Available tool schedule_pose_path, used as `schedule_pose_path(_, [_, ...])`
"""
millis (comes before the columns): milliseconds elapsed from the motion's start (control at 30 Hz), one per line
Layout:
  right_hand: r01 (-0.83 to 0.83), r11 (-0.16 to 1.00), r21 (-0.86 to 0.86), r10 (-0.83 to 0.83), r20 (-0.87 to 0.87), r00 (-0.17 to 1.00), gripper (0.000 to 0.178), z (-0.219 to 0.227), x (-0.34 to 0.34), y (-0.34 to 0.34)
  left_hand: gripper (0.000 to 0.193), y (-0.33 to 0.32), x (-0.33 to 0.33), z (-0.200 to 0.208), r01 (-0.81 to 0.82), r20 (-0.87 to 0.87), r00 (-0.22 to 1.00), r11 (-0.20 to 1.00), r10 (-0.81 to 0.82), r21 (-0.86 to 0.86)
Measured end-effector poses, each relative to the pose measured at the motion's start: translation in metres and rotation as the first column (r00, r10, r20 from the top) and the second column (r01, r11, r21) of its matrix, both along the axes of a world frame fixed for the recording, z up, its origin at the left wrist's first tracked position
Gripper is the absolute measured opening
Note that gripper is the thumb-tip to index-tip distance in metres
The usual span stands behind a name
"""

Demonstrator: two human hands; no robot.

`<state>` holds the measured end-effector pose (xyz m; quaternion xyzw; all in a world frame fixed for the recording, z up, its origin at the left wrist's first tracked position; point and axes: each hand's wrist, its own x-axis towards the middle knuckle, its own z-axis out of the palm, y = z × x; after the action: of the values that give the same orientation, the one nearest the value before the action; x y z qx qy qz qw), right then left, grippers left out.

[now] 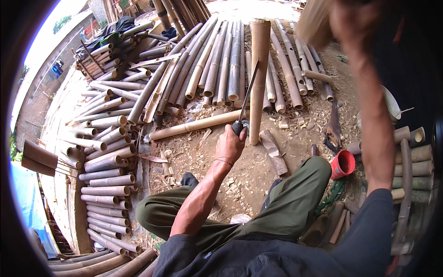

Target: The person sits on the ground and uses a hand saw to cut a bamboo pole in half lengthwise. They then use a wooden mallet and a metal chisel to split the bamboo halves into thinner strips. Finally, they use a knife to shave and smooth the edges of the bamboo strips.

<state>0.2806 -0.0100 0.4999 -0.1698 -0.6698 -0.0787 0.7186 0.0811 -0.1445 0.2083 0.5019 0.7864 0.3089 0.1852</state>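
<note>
Some open dirt beside pole; left hand gripping knife, right hand gripping block

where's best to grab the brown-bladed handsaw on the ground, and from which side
Probably by its dark handle, from the near side and above: on this brown-bladed handsaw, the handle end lies nearest, close to the red plastic bucket, while the tapering blade points away.

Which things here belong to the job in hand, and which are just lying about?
In use:
upright bamboo tube
long dark-handled blade, in the left grip
wooden block, blurred, in the raised right grip

Apparently just lying about:
handsaw
red bucket
wood chunk
stacked bamboo lengths at left
</note>
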Motion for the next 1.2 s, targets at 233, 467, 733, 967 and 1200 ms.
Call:
schedule_pose_path(233, [0.463,0.623,-0.63,0.317,0.745,0.588,0.097,-0.1,-0.019,-0.032,0.052,-0.037,-0.013,-0.016,0.029,0.018,0.999,0.998,-0.028,-0.063])
schedule_pose_path(467, [-0.058,0.986,0.155,0.012,0.286,0.958,0.068,0.013,0.011,-0.012,0.053,-0.023,-0.003,-0.01,0.067,0.02,0.998,0.996,-0.065,-0.066])
schedule_pose_path(733, [0.344,0.526,-0.778,0.459,0.6,0.655,0.1,-0.154,0.007,-0.039,0.05,-0.027,-0.005,-0.024,0.072,0.063,0.996,0.996,-0.069,-0.058])
schedule_pose_path(967, [-0.06,0.979,-0.193,0.119,0.312,0.942,0.059,-0.038,0.02,0.003,0.054,-0.038,0.01,-0.019,0.083,0.004,0.997,0.987,-0.083,-0.135])
schedule_pose_path(1200, [0.395,0.456,-0.797,0.539,0.601,0.59,0.109,-0.215,-0.003,-0.021,0.054,-0.036,0.001,-0.041,0.098,0.01,0.995,0.985,-0.097,-0.14])
